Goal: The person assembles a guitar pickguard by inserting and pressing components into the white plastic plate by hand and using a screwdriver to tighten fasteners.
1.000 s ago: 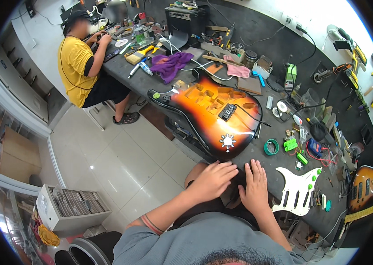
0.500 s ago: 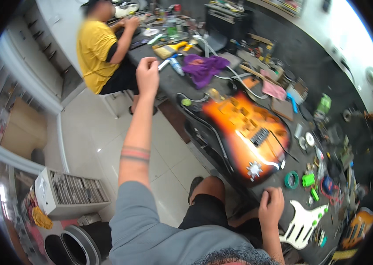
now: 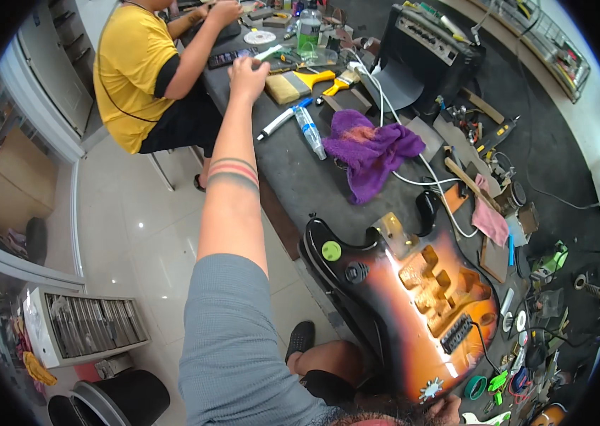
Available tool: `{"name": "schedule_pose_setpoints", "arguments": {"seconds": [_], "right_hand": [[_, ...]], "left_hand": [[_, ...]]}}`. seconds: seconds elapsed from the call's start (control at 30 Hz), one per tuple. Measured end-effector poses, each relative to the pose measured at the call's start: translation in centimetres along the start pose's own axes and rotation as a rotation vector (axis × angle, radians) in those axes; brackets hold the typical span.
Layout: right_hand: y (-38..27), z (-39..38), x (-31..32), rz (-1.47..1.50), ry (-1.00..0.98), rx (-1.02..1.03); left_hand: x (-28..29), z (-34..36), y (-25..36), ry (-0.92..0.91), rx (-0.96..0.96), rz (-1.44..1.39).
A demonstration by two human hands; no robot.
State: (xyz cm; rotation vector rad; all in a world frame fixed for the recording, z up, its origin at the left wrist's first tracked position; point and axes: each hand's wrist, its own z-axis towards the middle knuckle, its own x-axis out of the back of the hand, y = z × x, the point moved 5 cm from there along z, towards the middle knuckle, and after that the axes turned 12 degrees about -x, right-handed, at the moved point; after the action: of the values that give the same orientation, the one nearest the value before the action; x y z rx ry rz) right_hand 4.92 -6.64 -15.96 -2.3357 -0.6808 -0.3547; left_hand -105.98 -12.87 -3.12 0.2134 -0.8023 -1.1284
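Observation:
My left arm stretches far forward, and my left hand [image 3: 249, 78] is over the bench edge with fingers bent and apart, nothing seen in it. Just beyond its fingertips lies a slim white and green item [image 3: 268, 53]; to its right is a wide paintbrush [image 3: 289, 86] with a yellow handle. A sunburst electric guitar body [image 3: 385, 284] without a neck lies on the bench, its black bridge [image 3: 457, 334] fitted. My right hand [image 3: 445, 410] is at the body's near end, low in the picture; its fingers are mostly hidden.
A purple cloth [image 3: 367, 149], a clear tube [image 3: 310, 131] and a white cable [image 3: 420, 181] lie mid-bench. An amplifier [image 3: 424, 50] stands at the back. A person in a yellow shirt [image 3: 136, 71] sits at the far left. A black bin [image 3: 122, 397] stands on the floor.
My left hand has reached farther over the bench, toward the slim white and green item. My right hand now sits lower in view, by the guitar body's near end. The view has shifted.

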Motion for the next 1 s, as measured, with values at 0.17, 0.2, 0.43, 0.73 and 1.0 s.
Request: {"name": "schedule_pose_setpoints", "arguments": {"seconds": [0.17,0.2,0.43,0.73,1.0], "right_hand": [[-1.0,-3.0,0.5,0.086,0.042,0.031],[-1.0,-3.5,0.5,0.110,0.050,0.035],[-2.4,-4.0,-1.6,-0.227,0.307,0.379],[-5.7,-6.4,-4.6,-0.473,0.380,0.812],[-15.0,-16.1,-11.7,-0.498,0.601,0.982]], "left_hand": [[-2.7,3.7,-1.5,-0.228,0.050,0.171],[-3.3,3.3,-1.2,-0.281,0.121,0.156],[-2.5,3.7,-2.7,-0.369,0.189,0.209],[0.9,5.4,-2.3,-0.006,-0.166,0.038],[11.6,-1.9,3.8,0.559,-0.379,0.166]]}}
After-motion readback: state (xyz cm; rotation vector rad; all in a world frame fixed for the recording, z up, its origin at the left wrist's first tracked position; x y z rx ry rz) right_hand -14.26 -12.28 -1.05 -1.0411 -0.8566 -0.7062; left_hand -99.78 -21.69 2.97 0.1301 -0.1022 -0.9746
